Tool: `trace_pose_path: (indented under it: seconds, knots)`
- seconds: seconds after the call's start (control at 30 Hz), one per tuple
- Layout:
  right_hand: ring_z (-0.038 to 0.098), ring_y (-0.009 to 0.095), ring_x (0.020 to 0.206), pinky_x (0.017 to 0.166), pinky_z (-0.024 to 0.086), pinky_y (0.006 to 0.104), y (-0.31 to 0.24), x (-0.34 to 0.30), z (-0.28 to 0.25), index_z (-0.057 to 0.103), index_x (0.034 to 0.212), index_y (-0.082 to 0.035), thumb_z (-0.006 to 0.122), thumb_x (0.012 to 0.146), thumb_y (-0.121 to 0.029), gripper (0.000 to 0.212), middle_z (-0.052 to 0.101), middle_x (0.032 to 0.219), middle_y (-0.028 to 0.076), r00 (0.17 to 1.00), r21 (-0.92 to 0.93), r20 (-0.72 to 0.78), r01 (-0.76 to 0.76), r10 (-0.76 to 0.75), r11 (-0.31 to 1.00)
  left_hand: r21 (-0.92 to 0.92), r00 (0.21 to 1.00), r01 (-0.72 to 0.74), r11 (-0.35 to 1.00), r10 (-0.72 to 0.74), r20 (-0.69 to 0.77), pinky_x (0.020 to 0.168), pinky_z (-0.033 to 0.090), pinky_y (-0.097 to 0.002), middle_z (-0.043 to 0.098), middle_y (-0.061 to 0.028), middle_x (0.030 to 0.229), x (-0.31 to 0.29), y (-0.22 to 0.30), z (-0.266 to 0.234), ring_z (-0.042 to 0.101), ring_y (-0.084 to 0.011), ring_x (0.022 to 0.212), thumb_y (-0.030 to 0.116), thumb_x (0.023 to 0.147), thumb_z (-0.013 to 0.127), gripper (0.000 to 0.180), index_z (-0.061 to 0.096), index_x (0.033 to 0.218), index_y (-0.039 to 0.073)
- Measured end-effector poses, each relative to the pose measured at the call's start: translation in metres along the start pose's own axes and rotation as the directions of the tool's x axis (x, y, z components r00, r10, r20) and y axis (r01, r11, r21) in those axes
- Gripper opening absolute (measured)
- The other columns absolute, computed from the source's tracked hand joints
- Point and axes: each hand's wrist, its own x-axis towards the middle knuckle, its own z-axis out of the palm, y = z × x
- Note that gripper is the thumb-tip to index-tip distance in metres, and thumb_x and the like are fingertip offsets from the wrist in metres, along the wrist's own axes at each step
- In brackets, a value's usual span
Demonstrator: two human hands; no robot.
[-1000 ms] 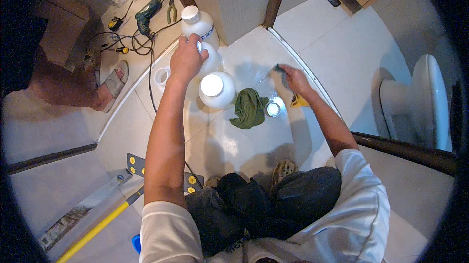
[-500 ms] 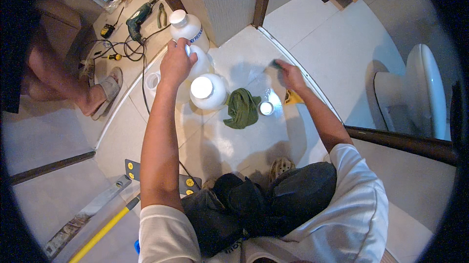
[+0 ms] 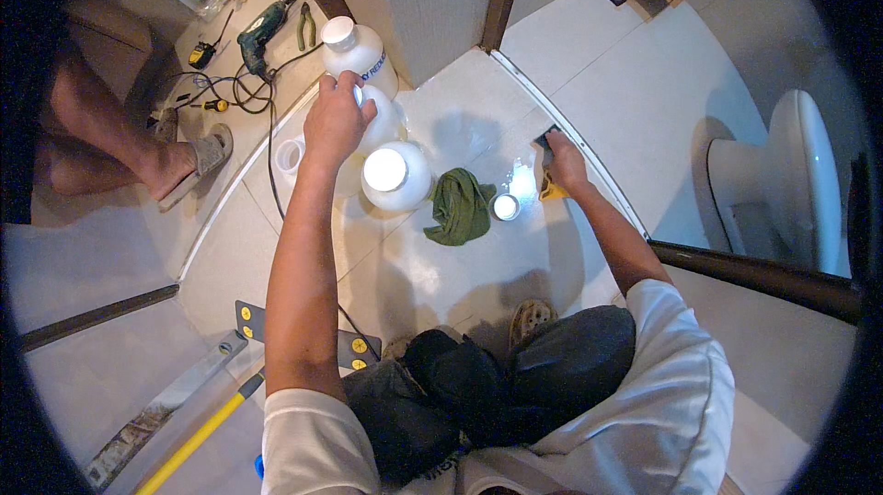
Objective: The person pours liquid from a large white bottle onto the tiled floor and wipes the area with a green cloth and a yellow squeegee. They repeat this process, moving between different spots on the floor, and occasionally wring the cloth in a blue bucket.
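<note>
My left hand (image 3: 335, 120) is closed round the top of a white plastic bottle (image 3: 381, 120), its fingers hiding most of the cap. Another white bottle (image 3: 357, 57) stands behind it, and a capped white bottle (image 3: 396, 177) stands in front. To the left, an uncapped white bottle (image 3: 291, 156) is partly covered by my forearm. My right hand (image 3: 567, 164) is low over the floor, gripping a small dark object (image 3: 549, 136) whose kind I cannot make out. Something yellow (image 3: 553, 188) shows under that wrist. A crumpled green cloth (image 3: 458, 208) and a small round cup or cap (image 3: 505, 207) lie between my hands.
A shiny patch (image 3: 521, 178) glares on the floor tiles. Back left are a drill (image 3: 266, 33), pliers (image 3: 306, 28) and a tape measure (image 3: 201, 54), near another person's sandalled foot (image 3: 198, 168). A toilet (image 3: 789, 182) stands right. A yellow-handled tool (image 3: 198, 440) and long level (image 3: 161, 417) lie lower left.
My right hand has moved right and a little nearer to me, with the dark object still in it. The left hand keeps its hold on the bottle top.
</note>
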Motion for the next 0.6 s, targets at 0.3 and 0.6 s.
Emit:
trace_pose_path:
  seconds: [0.3,0.6]
  knots:
    - [0.046,0.030,0.115,0.098,0.035,0.0371,-0.007,0.034,0.016,0.054,0.112,-0.002,0.049,0.075,-0.001,0.037,0.050,0.122,0.015,0.993,-0.111,0.074,0.099,-0.091,0.989,-0.042,1.000,0.003,0.999,-0.003,0.002,0.074,0.046,-0.0438,0.048,-0.0158,0.101,-0.003,-0.004,0.002,0.056,-0.0351,0.089,0.021,0.075,0.063,0.035,0.050,0.105,0.012]
    - [0.044,0.031,0.116,0.098,0.035,0.0377,0.021,0.031,0.023,0.052,0.113,-0.002,0.051,0.071,0.000,0.042,0.049,0.123,0.016,0.982,-0.109,-0.074,0.167,-0.176,0.980,-0.002,1.000,-0.006,1.000,0.006,-0.003,0.074,0.046,-0.0436,0.048,-0.0161,0.099,0.005,0.007,0.004,0.055,-0.0355,0.090,0.021,0.074,0.064,0.034,0.050,0.104,0.011]
